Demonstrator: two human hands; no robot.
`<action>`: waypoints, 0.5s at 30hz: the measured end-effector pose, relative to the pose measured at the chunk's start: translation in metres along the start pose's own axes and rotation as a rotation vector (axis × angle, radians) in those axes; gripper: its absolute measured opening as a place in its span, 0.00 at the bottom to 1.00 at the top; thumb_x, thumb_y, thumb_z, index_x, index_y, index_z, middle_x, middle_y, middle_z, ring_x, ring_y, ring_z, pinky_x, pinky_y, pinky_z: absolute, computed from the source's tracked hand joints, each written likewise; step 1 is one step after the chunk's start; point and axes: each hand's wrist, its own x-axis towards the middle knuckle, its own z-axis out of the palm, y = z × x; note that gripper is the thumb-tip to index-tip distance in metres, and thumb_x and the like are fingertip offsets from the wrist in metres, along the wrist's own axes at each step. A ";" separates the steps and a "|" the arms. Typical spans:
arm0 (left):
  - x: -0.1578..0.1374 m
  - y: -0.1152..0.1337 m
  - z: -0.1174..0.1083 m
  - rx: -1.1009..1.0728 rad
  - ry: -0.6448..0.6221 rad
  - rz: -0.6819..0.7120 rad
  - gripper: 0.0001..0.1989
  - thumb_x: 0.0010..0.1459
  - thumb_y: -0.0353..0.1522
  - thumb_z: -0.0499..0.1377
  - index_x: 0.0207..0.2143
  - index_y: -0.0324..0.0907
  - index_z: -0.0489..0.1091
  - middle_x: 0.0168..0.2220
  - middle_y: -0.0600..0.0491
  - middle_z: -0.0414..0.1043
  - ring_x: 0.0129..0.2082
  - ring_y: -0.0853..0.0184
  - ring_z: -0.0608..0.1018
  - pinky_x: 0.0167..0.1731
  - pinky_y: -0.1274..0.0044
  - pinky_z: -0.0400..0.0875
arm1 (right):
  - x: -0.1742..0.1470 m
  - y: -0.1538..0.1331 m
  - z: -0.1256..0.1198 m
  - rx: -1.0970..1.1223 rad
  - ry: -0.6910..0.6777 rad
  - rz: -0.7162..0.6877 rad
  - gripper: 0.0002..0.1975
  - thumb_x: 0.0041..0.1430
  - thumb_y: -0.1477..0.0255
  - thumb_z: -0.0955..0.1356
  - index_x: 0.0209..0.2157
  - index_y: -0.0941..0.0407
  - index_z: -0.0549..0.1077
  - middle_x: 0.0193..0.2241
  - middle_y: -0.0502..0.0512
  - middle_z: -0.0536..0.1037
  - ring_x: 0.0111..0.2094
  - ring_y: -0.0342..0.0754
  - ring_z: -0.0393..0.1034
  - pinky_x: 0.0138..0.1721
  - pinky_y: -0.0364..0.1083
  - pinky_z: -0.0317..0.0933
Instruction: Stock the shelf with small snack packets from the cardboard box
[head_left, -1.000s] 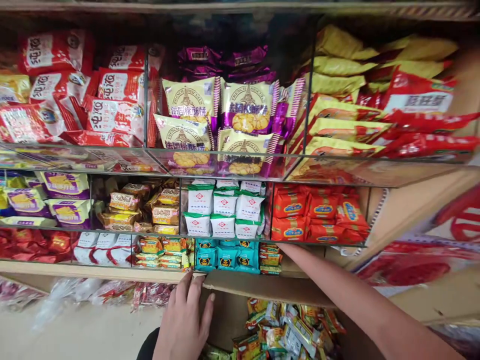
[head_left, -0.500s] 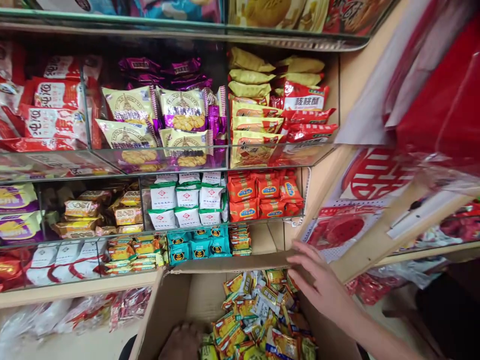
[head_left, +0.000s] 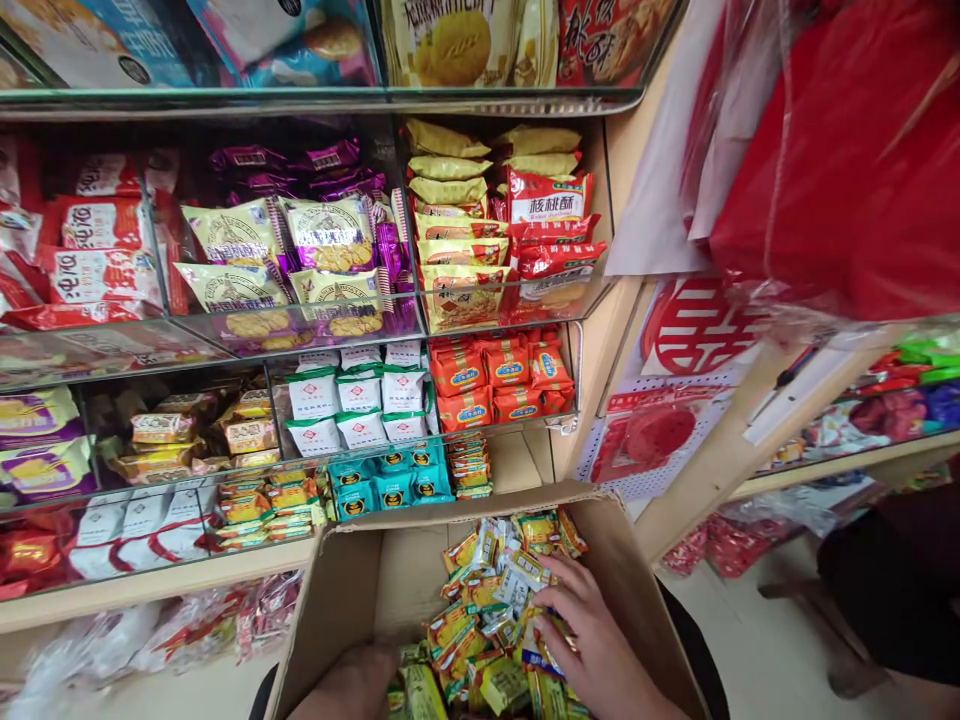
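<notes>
An open cardboard box (head_left: 341,580) holds a heap of small wrapped snack packets (head_left: 457,640), mostly yellow and orange, with some white ones on top. My right hand (head_left: 592,630) is inside the box over the right part of the heap. Its fingers are apart and reach onto the packets. At the box's lower left, my left hand (head_left: 360,680) lies beside the heap's left edge. Motion blur and shadow hide its fingers.
Glass-fronted shelves of packaged biscuits (head_left: 330,235) rise behind the box. Teal packets (head_left: 394,490) stand just beyond its far rim. Red packaging (head_left: 847,170) hangs at the upper right. A person's dark-clothed leg (head_left: 892,570) is at the lower right.
My right hand has left the box's far right rim and come down onto the packets. The left hand stays low in the box. The view has shifted a little to the right.
</notes>
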 end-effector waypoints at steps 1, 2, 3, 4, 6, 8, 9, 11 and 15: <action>-0.001 0.003 -0.006 -0.014 -0.011 0.007 0.10 0.34 0.31 0.57 0.25 0.44 0.72 0.21 0.51 0.70 0.28 0.53 0.74 0.35 0.62 0.62 | -0.001 -0.003 0.004 0.044 -0.026 0.022 0.08 0.56 0.73 0.61 0.32 0.55 0.71 0.49 0.59 0.66 0.53 0.54 0.56 0.50 0.54 0.56; -0.002 0.007 -0.010 -0.037 -0.018 0.018 0.07 0.35 0.31 0.58 0.22 0.43 0.70 0.20 0.52 0.68 0.27 0.56 0.73 0.34 0.65 0.62 | -0.002 -0.006 0.008 0.100 -0.055 0.050 0.08 0.55 0.73 0.61 0.32 0.55 0.71 0.48 0.60 0.68 0.52 0.53 0.58 0.50 0.54 0.56; -0.003 0.012 -0.014 -0.074 -0.024 0.030 0.04 0.37 0.32 0.58 0.21 0.43 0.69 0.19 0.54 0.66 0.26 0.59 0.72 0.33 0.68 0.61 | -0.002 -0.010 0.012 0.171 -0.085 0.085 0.08 0.55 0.72 0.61 0.32 0.56 0.71 0.45 0.60 0.69 0.50 0.53 0.60 0.49 0.53 0.56; -0.003 0.018 -0.017 -0.123 -0.026 0.041 0.04 0.39 0.34 0.58 0.20 0.43 0.67 0.20 0.55 0.65 0.25 0.62 0.70 0.32 0.71 0.61 | -0.001 -0.013 0.016 0.257 -0.116 0.130 0.08 0.55 0.71 0.61 0.34 0.56 0.70 0.44 0.60 0.70 0.48 0.52 0.62 0.48 0.52 0.57; -0.004 0.033 -0.017 -0.250 -0.027 0.052 0.08 0.45 0.38 0.56 0.23 0.42 0.66 0.21 0.57 0.64 0.25 0.68 0.67 0.30 0.76 0.61 | 0.003 -0.022 0.026 0.453 -0.161 0.236 0.13 0.55 0.68 0.62 0.41 0.57 0.68 0.43 0.60 0.71 0.45 0.50 0.65 0.44 0.49 0.61; -0.005 0.051 -0.011 -0.401 -0.024 0.036 0.12 0.49 0.41 0.53 0.26 0.42 0.66 0.22 0.58 0.63 0.23 0.71 0.65 0.26 0.79 0.60 | 0.011 -0.030 0.036 0.607 -0.155 0.314 0.18 0.55 0.64 0.62 0.46 0.57 0.64 0.42 0.59 0.71 0.42 0.49 0.66 0.38 0.46 0.63; -0.005 0.061 -0.005 -0.476 -0.018 0.019 0.13 0.50 0.43 0.53 0.27 0.42 0.65 0.22 0.58 0.62 0.22 0.72 0.64 0.24 0.80 0.60 | 0.015 -0.034 0.041 0.655 -0.141 0.326 0.19 0.55 0.63 0.62 0.46 0.57 0.64 0.39 0.58 0.72 0.38 0.48 0.67 0.35 0.44 0.63; -0.006 0.079 0.008 -0.613 0.025 -0.016 0.16 0.50 0.45 0.52 0.29 0.41 0.64 0.21 0.59 0.61 0.20 0.73 0.63 0.21 0.81 0.60 | 0.023 -0.039 0.047 0.694 -0.095 0.312 0.15 0.56 0.61 0.61 0.37 0.58 0.67 0.29 0.53 0.71 0.30 0.44 0.65 0.30 0.42 0.60; -0.006 0.105 0.036 -0.805 0.278 -0.051 0.18 0.53 0.49 0.47 0.31 0.43 0.59 0.23 0.59 0.61 0.21 0.73 0.65 0.21 0.81 0.60 | 0.031 -0.044 0.050 0.640 0.133 0.355 0.18 0.58 0.60 0.58 0.21 0.57 0.59 0.18 0.46 0.60 0.22 0.41 0.56 0.24 0.40 0.52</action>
